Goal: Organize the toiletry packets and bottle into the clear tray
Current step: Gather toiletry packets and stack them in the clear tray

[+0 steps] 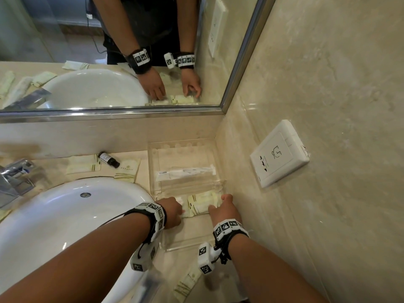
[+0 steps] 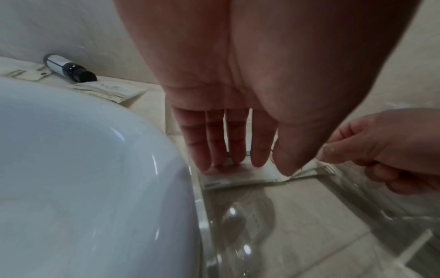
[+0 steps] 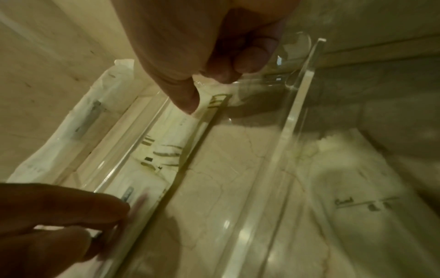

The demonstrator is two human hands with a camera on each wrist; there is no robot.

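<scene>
Beige counter: cream, olive-striped packets (image 1: pixel 203 204) in clear tray (image 1: pixel 153 162).

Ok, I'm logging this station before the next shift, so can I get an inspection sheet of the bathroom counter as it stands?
Surface: beige marble counter beside a white sink.
Job's things: clear tray in the corner holds a long white packet and cream packets; dark bottle lies on its side outside the tray, across two cream packets.
Clutter: another packet at the counter's near edge.
Grippers: left hand presses straight fingers on a packet in the tray; right hand pinches the cream packets' edge.
Cables: black cord from the left wristband.
Surroundings: mirror, faucet, wall socket.
</scene>
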